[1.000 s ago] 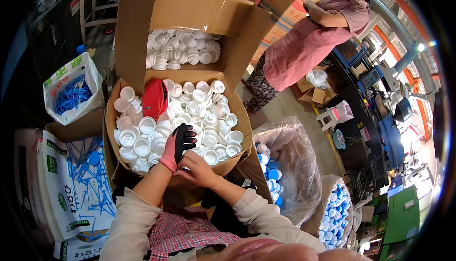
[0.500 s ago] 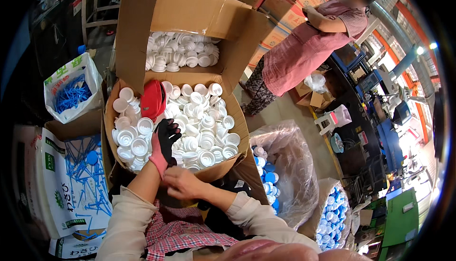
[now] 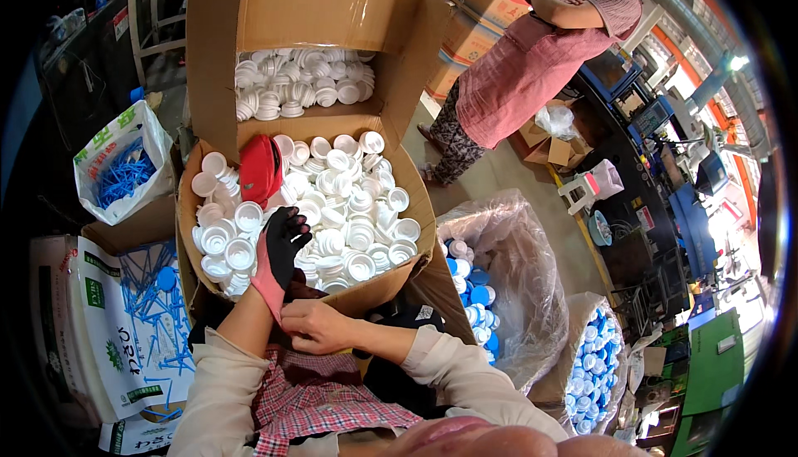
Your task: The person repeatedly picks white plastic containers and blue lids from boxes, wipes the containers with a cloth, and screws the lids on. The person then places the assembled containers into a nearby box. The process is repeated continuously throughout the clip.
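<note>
Over the last second, the left hand (image 3: pixel 287 237), gloved, shifts slightly leftward above the near carton (image 3: pixel 424 210), and the bare right hand (image 3: pixel 317 327) settles lower, beside the left wrist. The pink-and-black glove (image 3: pixel 268 270) is on the left hand; its cuff (image 3: pixel 271 297) is now stretched toward the forearm, so the fit appears tighter. The right grip is clenched on this cuff; the left grip is released, its fingers loosely bent, with nothing visible in them.

Counts, largest to smallest: one co-worker (image 3: pixel 519 83), standing apart; two cartons of white plastic caps (image 3: pixel 359 266), the near one and the rear carton (image 3: pixel 332 12); two translucent bags (image 3: pixel 536 291) of blue and white caps (image 3: pixel 477 295); one white carrier bag (image 3: pixel 154 127) of blue plastic sticks (image 3: pixel 126 172); one red pouch (image 3: pixel 259 170), lying on the caps; one glove clearly visible. Caps and sticks overlap too densely to count.
</note>
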